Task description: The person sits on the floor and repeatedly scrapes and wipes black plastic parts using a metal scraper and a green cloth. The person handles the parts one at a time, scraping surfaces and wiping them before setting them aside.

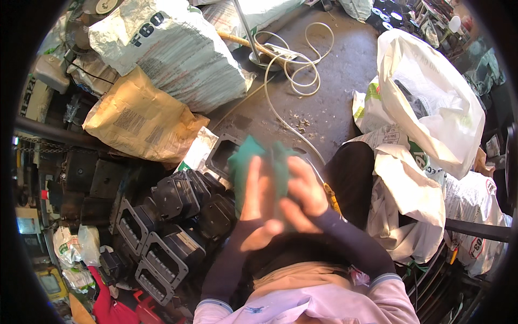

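In front of my body a crumpled green cloth [240, 173] is held up between my two hands, blurred by motion. My left hand [256, 197] is against the cloth, with its fingers pointing away from me and its thumb toward the right. Part of the cloth hangs to the left of those fingers, and part lies between the hands. My right hand [305, 189] is turned inward beside the cloth, its fingers smeared, so its grip does not show. Near my right wrist is a yellow-handled tool [332, 198].
Black rectangular housings [175, 254] are stacked at the left. A brown paper sack [140, 119] and a large white sack [167, 48] stand beyond them. An open white sack [426, 102] is at the right. A pale hose [294, 65] coils on the grey floor [345, 59].
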A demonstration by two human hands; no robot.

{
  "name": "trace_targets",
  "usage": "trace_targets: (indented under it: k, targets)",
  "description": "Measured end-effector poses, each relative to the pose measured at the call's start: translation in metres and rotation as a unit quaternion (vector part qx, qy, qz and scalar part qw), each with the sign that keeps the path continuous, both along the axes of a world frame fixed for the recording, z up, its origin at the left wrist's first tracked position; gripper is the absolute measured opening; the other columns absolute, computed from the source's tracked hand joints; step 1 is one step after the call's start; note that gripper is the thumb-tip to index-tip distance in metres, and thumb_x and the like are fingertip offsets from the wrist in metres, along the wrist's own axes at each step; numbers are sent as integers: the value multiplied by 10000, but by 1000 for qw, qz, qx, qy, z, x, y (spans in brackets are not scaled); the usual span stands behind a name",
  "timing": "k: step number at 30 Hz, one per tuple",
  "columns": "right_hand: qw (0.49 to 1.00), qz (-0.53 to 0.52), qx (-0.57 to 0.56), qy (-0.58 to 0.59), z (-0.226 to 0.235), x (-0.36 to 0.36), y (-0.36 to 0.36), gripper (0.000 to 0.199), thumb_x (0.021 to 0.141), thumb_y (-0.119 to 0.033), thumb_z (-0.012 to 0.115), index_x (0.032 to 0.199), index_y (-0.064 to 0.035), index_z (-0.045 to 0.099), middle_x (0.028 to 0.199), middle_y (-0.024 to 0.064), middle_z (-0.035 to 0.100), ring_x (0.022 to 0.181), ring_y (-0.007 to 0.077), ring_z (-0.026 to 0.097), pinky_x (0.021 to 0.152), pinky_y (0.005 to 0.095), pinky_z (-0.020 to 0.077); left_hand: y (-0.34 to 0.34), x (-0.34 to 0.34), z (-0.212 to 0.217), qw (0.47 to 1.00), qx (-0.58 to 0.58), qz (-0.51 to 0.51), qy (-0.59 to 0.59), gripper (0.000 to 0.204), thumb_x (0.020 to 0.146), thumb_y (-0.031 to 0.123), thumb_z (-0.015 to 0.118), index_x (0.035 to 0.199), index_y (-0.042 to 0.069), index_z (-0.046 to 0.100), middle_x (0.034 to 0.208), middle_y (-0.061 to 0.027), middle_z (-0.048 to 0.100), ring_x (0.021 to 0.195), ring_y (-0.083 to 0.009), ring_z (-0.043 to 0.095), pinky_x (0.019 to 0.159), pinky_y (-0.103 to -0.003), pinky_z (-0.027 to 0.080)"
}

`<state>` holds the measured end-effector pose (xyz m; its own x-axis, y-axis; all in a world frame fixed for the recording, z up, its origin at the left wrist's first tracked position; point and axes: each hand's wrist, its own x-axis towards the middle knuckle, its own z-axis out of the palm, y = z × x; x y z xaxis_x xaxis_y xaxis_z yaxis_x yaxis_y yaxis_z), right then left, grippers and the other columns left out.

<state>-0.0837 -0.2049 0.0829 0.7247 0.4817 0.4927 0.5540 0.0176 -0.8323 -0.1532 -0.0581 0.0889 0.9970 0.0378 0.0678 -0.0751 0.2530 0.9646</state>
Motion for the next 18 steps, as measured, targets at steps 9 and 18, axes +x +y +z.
trace_targets:
  k: [9, 18]
  targets:
    - [990, -82, -60, -101, 5, 14, 29, 296, 730, -41, 651, 1009, 7, 564, 1092, 233, 591, 1050, 414, 581, 915, 528, 456, 1, -12, -15, 994, 91, 54, 15, 1095, 887, 507, 714, 1577, -18, 46, 1466, -193, 473, 1358, -228, 448, 1095, -361, 367]
    - [945, 119, -122, 279, -24, 50, 16, 386, 977, -269, 559, 1249, 4, 555, 1206, 204, 618, 1155, 333, 585, 974, 406, 448, -7, -44, -64, 898, 391, 66, -192, 880, 967, 276, 653, 1544, -84, 94, 1223, -243, 663, 1202, -362, 618, 1041, -408, 440]
